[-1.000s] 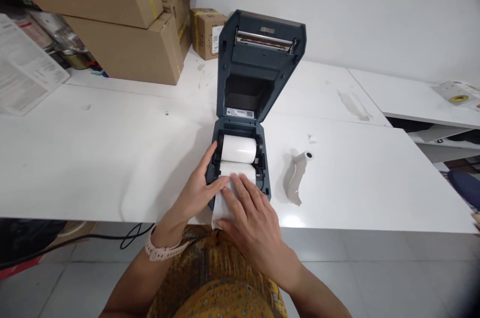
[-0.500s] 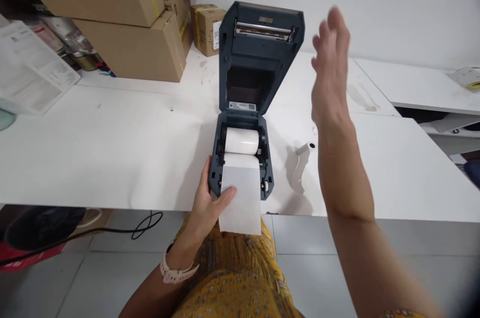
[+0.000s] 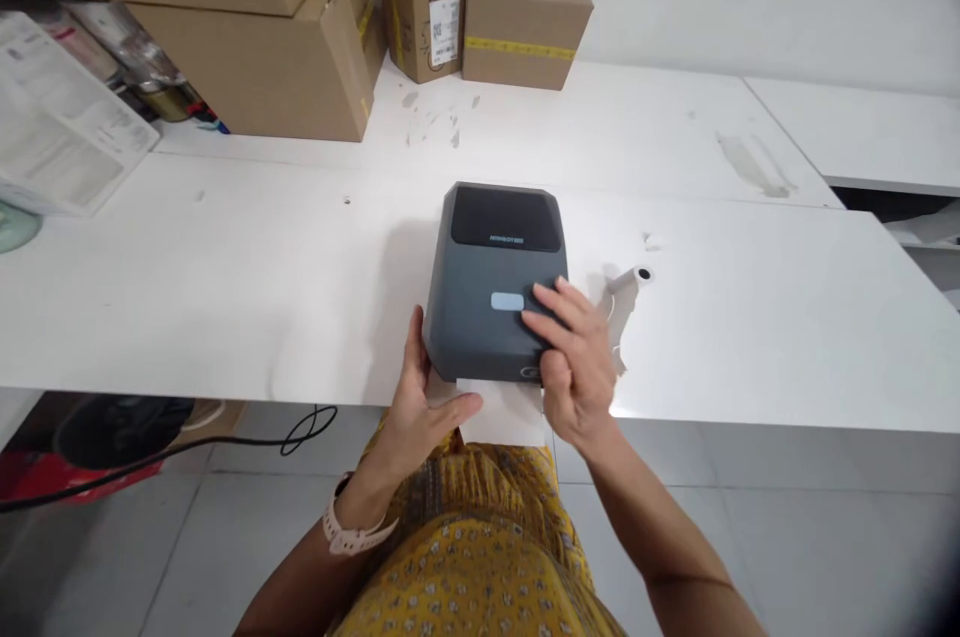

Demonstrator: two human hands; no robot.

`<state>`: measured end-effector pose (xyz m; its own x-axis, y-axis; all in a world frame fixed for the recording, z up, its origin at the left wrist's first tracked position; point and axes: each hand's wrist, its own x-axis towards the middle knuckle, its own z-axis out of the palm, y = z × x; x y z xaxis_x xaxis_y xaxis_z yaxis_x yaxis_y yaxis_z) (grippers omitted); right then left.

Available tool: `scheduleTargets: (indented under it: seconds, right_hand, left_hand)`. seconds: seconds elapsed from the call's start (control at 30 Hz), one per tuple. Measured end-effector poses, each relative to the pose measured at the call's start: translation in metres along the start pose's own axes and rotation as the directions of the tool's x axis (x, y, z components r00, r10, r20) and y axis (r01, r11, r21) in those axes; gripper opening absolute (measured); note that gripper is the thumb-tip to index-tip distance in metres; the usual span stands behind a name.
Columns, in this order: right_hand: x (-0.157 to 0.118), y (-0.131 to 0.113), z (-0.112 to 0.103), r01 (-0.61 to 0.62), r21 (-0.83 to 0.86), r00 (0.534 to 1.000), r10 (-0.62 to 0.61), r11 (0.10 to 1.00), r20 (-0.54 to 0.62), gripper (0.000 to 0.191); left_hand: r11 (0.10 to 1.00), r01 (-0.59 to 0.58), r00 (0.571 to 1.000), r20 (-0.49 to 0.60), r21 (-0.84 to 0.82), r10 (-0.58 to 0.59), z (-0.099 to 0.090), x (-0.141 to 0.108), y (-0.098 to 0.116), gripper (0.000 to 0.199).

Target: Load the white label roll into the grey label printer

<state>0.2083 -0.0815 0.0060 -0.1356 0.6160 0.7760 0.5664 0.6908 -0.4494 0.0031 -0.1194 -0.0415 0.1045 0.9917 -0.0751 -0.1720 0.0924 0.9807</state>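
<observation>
A dark grey-blue label printer (image 3: 480, 272) stands on the white table near its front edge, lid down, with a light blue button on top. White label paper (image 3: 504, 412) sticks out of its front and hangs over the table edge. My left hand (image 3: 420, 422) grips the printer's lower left corner, fingers along the side and thumb over the paper. My right hand (image 3: 577, 357) lies on the front right of the lid, fingers apart and to the right of the button. Next to it on the table is a small paper core (image 3: 626, 282) with a curled strip of paper.
Cardboard boxes (image 3: 247, 67) are stacked at the back left. Two smaller taped boxes, one of them a long carton (image 3: 525, 22), stand against the wall. A printed white packet (image 3: 64, 117) is at the far left. A black cable (image 3: 225, 442) runs below the table edge.
The printer's lid, upright before, is now down over the paper roll. My right hand has come from the raised position at the right onto the lid. My left hand stays at the printer's left side.
</observation>
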Motion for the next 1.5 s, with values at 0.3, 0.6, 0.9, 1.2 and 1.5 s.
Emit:
scheduleTargets:
  seconds: [0.3,0.6,0.9,1.2,1.5]
  right_hand:
    - [-0.028,0.003,0.028,-0.431,0.265,0.881,0.466,0.863,-0.086,0.051]
    - [-0.048,0.006,0.031,-0.681,0.438,0.715,0.663,0.588,0.222,0.102]
    - [-0.043,0.008,0.029,-0.636,0.405,0.761,0.623,0.658,0.181,0.094]
    - [-0.026,-0.009,0.019,-0.443,0.215,0.895,0.445,0.87,0.044,0.043]
    - [-0.024,-0.01,0.019,-0.433,0.262,0.897,0.44,0.862,0.034,0.034]
  left_hand:
    - [0.999,-0.013,0.997,-0.074,0.031,0.015,0.014,0.038,0.047,0.092]
    - [0.994,-0.087,0.994,-0.067,0.062,0.092,0.014,0.037,0.039,0.082]
    - [0.977,-0.144,0.984,-0.078,0.157,0.158,0.012,0.039,0.039,0.081]
    - [0.991,0.086,0.979,-0.195,0.098,-0.066,0.024,-0.041,0.017,0.04]
    - [0.951,0.224,0.957,-0.135,-0.213,-0.255,0.043,-0.025,0.037,0.046]
